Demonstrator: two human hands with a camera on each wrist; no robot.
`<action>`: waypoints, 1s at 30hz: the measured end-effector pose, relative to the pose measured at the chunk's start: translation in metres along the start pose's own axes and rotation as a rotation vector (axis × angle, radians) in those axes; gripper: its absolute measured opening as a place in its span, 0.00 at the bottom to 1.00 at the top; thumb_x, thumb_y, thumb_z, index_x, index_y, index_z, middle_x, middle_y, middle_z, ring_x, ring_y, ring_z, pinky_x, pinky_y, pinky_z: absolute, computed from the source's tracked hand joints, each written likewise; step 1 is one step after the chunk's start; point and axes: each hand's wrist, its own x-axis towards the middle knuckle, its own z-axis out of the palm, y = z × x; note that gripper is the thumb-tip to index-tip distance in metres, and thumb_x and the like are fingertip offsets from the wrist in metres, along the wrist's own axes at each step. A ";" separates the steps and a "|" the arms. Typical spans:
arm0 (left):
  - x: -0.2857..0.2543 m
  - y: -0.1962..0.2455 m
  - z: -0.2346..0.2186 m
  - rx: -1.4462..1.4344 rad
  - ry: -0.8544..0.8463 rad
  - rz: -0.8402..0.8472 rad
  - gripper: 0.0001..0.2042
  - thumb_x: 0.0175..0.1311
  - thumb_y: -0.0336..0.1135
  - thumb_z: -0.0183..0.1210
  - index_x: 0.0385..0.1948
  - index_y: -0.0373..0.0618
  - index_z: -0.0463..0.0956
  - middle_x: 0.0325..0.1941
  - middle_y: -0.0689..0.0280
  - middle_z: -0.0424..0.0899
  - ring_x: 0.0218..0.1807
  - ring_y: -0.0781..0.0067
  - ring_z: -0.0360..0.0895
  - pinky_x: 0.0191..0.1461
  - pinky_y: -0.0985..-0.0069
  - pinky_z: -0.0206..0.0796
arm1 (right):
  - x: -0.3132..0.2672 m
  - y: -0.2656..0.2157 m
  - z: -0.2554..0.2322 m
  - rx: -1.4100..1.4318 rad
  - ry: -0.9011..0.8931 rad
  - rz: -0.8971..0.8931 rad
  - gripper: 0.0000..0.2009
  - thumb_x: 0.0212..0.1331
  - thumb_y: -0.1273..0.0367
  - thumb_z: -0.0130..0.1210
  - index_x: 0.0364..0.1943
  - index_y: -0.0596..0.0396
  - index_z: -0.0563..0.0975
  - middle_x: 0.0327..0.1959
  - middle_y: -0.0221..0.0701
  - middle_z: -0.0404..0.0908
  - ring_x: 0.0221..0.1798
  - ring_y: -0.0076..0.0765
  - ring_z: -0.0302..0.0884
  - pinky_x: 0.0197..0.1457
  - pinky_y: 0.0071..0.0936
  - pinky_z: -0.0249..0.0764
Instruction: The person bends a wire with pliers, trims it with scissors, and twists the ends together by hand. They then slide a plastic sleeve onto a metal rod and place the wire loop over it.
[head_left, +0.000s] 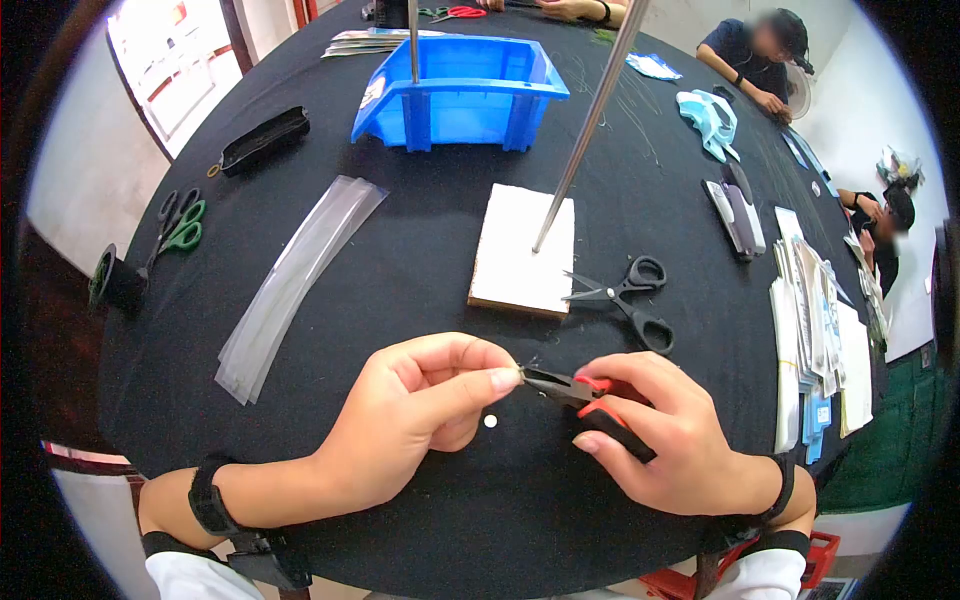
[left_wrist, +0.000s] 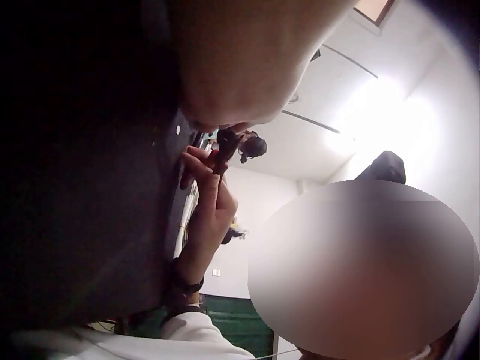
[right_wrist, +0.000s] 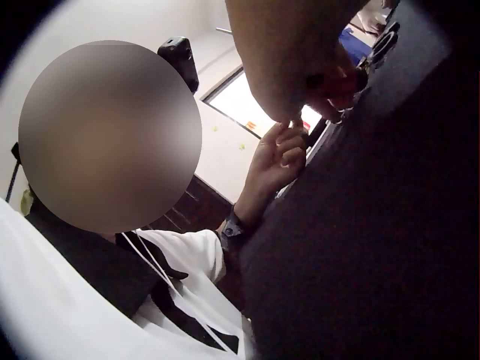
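My left hand (head_left: 415, 415) pinches a tiny piece (head_left: 521, 371) between thumb and forefinger; I cannot tell what it is. My right hand (head_left: 680, 430) grips a pair of pliers (head_left: 556, 386) with red and black handles. Their metal nose points left, its tip right at the left fingertips. On the black cloth just below sits a small round white piece (head_left: 490, 422). Black-handled scissors (head_left: 622, 292) lie with spread blades beyond the right hand, their tips at the edge of a white block (head_left: 510, 240). In the left wrist view the pinched piece is hidden behind the hand.
A metal rod (head_left: 585, 130) slants up over the white block. Farther back is a blue bin (head_left: 470, 115). Clear plastic strips (head_left: 300, 280) and green-handled scissors (head_left: 185, 235) lie left; a stapler (head_left: 738, 215) and stacked packets (head_left: 810, 330) lie right. Other people sit at the far right.
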 end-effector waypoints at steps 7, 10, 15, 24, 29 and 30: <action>0.000 0.001 -0.003 -0.097 -0.041 -0.030 0.05 0.59 0.31 0.55 0.33 0.41 0.72 0.15 0.77 0.62 0.14 0.90 0.51 0.19 0.85 0.41 | 0.000 0.001 0.000 -0.130 0.029 0.009 0.14 0.43 0.67 0.63 0.31 0.62 0.76 0.43 0.41 0.72 0.42 0.44 0.73 0.46 0.35 0.70; 0.000 0.000 -0.003 -0.102 -0.043 -0.033 0.05 0.59 0.31 0.55 0.33 0.41 0.72 0.15 0.77 0.62 0.14 0.90 0.52 0.19 0.85 0.42 | 0.000 0.002 0.001 -0.157 0.043 -0.003 0.14 0.42 0.66 0.63 0.30 0.63 0.76 0.43 0.41 0.72 0.43 0.45 0.73 0.47 0.36 0.69; 0.000 0.001 -0.002 -0.076 -0.053 -0.041 0.05 0.59 0.30 0.55 0.33 0.41 0.72 0.15 0.77 0.63 0.14 0.89 0.52 0.19 0.85 0.42 | 0.001 0.001 0.000 -0.174 0.045 -0.037 0.14 0.39 0.67 0.64 0.30 0.62 0.76 0.42 0.40 0.72 0.43 0.45 0.72 0.46 0.36 0.69; -0.001 -0.001 -0.001 -0.069 -0.053 -0.043 0.05 0.58 0.28 0.56 0.33 0.40 0.73 0.17 0.76 0.66 0.15 0.89 0.54 0.19 0.85 0.43 | 0.004 0.001 0.000 -0.184 0.068 -0.093 0.13 0.38 0.69 0.65 0.26 0.61 0.75 0.33 0.36 0.71 0.33 0.39 0.70 0.34 0.29 0.69; -0.002 -0.001 0.000 0.057 -0.050 0.006 0.06 0.58 0.28 0.56 0.34 0.37 0.74 0.18 0.75 0.68 0.15 0.89 0.55 0.18 0.86 0.42 | 0.001 -0.001 -0.002 -0.112 0.047 -0.059 0.11 0.38 0.68 0.65 0.21 0.60 0.75 0.25 0.34 0.69 0.23 0.34 0.69 0.24 0.25 0.67; -0.003 -0.001 0.001 0.093 -0.043 0.017 0.06 0.58 0.29 0.56 0.34 0.37 0.74 0.17 0.75 0.68 0.15 0.89 0.55 0.18 0.86 0.42 | 0.000 -0.001 -0.002 -0.081 0.046 -0.041 0.11 0.38 0.68 0.65 0.21 0.59 0.75 0.24 0.34 0.69 0.22 0.33 0.69 0.23 0.24 0.66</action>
